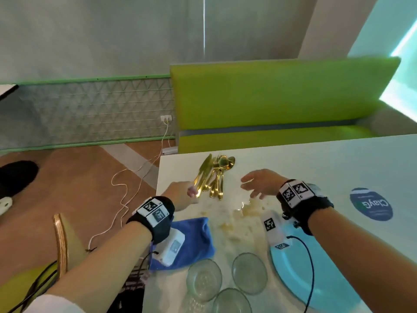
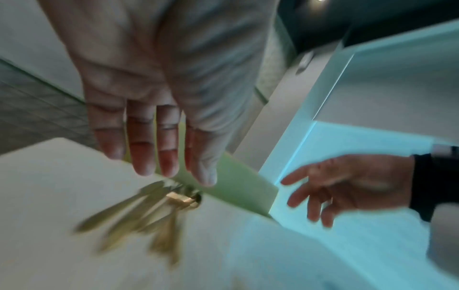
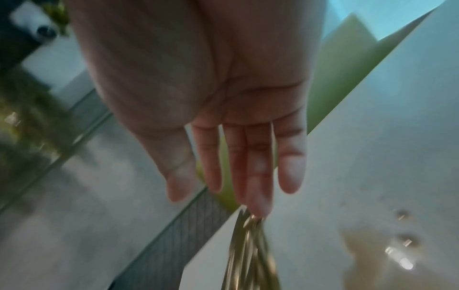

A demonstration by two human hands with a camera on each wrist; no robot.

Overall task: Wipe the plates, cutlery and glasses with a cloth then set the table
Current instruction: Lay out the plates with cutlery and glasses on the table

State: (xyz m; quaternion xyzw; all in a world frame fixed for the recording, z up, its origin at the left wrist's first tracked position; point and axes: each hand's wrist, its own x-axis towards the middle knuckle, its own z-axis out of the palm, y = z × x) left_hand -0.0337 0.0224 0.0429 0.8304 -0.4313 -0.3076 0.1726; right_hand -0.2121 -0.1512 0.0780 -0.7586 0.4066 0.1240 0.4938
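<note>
Cutlery [image 1: 213,176] lying bunched near the far corner of the surface [image 1: 316,168], cloth [image 1: 194,240], glasses [image 1: 204,280] and plate [image 1: 293,263] sitting nearer, left hand [image 1: 180,195] and right hand [image 1: 259,182] reaching in, fingers straight, grasping nothing, wiping and setting seemingly remaining.

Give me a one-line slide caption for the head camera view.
Both open hands, left hand and right hand, flank gold cutlery on the white table, beyond blue cloth.

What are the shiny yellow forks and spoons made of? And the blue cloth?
The cutlery looks like metal with a polished gold finish: it gleams and mirrors light. Whether it is plated I cannot tell. The blue cloth looks like soft, fuzzy microfibre, matte and folded.
</note>
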